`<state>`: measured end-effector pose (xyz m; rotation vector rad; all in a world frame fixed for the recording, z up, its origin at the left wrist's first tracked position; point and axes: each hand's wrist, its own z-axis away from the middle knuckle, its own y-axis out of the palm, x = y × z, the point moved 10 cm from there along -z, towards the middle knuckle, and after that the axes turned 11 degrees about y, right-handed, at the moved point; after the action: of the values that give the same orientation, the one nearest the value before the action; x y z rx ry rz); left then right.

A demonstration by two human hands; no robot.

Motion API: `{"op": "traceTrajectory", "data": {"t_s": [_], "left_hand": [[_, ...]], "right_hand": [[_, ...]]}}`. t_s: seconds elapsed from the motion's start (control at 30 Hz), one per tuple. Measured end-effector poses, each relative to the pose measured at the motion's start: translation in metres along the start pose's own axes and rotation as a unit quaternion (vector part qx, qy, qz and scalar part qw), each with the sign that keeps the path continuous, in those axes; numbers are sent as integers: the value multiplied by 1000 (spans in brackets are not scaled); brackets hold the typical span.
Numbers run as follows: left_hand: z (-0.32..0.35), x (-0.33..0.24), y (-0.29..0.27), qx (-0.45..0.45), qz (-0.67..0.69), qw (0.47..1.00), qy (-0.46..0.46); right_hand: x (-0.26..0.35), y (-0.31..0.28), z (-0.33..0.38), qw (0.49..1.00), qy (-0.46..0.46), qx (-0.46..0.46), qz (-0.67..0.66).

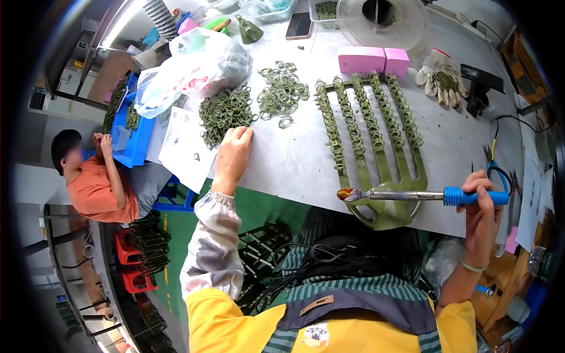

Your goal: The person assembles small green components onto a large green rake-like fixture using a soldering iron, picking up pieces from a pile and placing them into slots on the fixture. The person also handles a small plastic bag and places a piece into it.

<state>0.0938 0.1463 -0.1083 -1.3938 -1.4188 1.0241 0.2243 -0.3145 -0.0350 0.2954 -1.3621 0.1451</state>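
Note:
My right hand [481, 203] is closed around the blue handle of a soldering iron [406, 195]. The iron lies level across the near end of a green comb-like frame [385, 167], its browned tip to the left. Small green rings stand in rows along the frame's several long bars. My left hand [233, 154] reaches to the near edge of a dense pile of loose green rings [226, 112], fingers pressed together. Whatever its fingertips may hold is hidden. A second, looser heap of green rings [282, 91] lies just right of that pile.
Pink blocks [362, 60] stand behind the frame, beside a stained white glove [441, 79] and a black stand [479, 88]. Farther left are a plastic bag [203, 62], a paper sheet [188, 147] and a phone [299, 26]. A person in orange [97, 182] sits at left by a blue tray [132, 138].

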Motion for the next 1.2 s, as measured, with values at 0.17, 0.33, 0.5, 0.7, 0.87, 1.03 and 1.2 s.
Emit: {"op": "traceTrajectory", "data": {"t_s": [0.17, 0.33, 0.5, 0.7, 0.87, 1.03, 1.2], "left_hand": [[-5, -10, -11, -29, 52, 996, -63], [-17, -103, -44, -92, 431, 895, -66], [-27, -163, -63, -110, 373, 921, 16], [-33, -177, -53, -141, 308, 939, 54], [-34, -177, -53, -128, 306, 942, 51], [-40, -178, -61, -123, 304, 941, 84], [-30, -55, -16, -77, 246, 949, -184]], "right_hand": [[0, -5, -1, 1000, -8, 0, 4], [2, -8, -2, 1000, -23, 8, 15], [-5, -3, -6, 999, -18, 29, -6], [-18, 12, -14, 997, -15, 68, -45], [-6, 9, -12, 997, -22, 65, -19], [4, -18, -10, 999, -24, 26, -4], [7, -24, -6, 1000, -24, 11, -7]]}}
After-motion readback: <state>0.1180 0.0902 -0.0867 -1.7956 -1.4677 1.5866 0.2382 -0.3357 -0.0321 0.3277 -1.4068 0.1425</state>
